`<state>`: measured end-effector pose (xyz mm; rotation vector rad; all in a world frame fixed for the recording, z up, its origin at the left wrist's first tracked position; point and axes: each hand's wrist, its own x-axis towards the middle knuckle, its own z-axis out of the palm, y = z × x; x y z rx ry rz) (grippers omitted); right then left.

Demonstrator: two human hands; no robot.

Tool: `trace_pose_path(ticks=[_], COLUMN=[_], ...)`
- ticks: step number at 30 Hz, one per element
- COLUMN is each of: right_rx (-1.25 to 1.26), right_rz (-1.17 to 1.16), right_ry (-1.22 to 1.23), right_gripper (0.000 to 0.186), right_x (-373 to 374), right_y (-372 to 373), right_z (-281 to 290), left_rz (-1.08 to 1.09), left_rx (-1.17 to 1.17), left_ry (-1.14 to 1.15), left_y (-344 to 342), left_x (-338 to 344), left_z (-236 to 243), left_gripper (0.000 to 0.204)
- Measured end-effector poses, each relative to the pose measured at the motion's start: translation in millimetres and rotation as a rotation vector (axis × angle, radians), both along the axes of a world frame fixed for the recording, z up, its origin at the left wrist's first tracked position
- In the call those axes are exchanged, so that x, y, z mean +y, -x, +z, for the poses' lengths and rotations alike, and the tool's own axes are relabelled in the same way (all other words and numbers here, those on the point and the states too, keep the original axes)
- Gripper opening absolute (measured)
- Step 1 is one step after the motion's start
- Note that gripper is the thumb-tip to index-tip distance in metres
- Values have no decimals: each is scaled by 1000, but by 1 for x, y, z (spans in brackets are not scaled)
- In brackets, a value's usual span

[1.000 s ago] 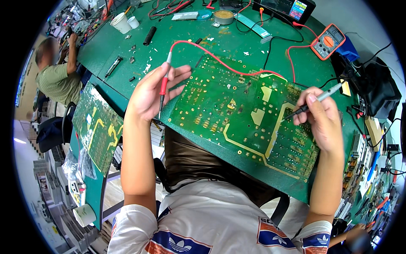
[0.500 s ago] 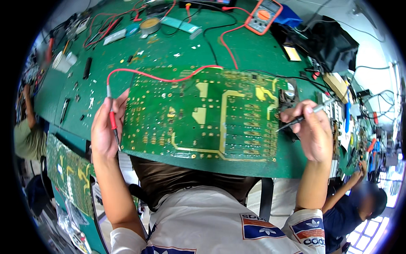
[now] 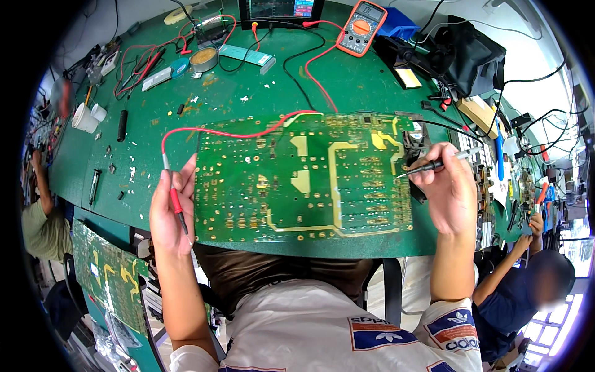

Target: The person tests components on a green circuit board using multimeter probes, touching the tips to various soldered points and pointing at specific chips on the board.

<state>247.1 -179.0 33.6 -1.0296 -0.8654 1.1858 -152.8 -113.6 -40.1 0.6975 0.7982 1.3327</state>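
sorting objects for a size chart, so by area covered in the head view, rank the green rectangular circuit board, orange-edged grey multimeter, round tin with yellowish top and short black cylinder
Largest to smallest, as they look:
1. circuit board, also nearest the camera
2. multimeter
3. tin
4. cylinder, much narrower than the tin

Green workbench (image 3: 372,93) (stained brown in spots), round tin (image 3: 204,59), black tube (image 3: 123,126), white cups (image 3: 83,118)

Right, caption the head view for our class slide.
Left hand holding a red probe, right hand a black probe, at a green circuit board.
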Motion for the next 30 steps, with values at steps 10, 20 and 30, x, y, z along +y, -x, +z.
trace_pose_path(ticks=[10,20,30], right_rx=[-118,-714,-155], right_rz=[-170,-239,31], right_ry=[-23,-1,68], right_gripper=[26,31,29], right_x=[-12,-13,66], right_y=[-54,-58,-52], right_z=[-7,8,45], left_rz=[-26,-70,-341], left_rx=[67,329,81], left_ry=[-52,-231,-382], left_y=[-64,-51,-72], left_x=[-8,13,98], left_z=[-14,15,95], left_gripper=[36,33,36])
